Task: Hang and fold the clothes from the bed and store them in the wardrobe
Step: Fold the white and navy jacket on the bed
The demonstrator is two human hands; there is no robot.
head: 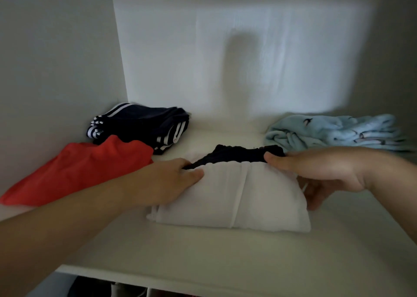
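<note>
Left hand (171,179) and right hand (327,170) each grip a side of the folded white garment (237,197), black cloth (237,155) at its far edge, centre frame on the wardrobe shelf (203,251); I'd say to keep folds intact while seating it.

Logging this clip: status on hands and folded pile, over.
Left hand and right hand grip white folded garment, black garment at its far edge. On shelf. Red garment left, blue garment right, neither blocking.

Home wardrobe: white shelf (203,258) with folded clothes (140,125)
</note>
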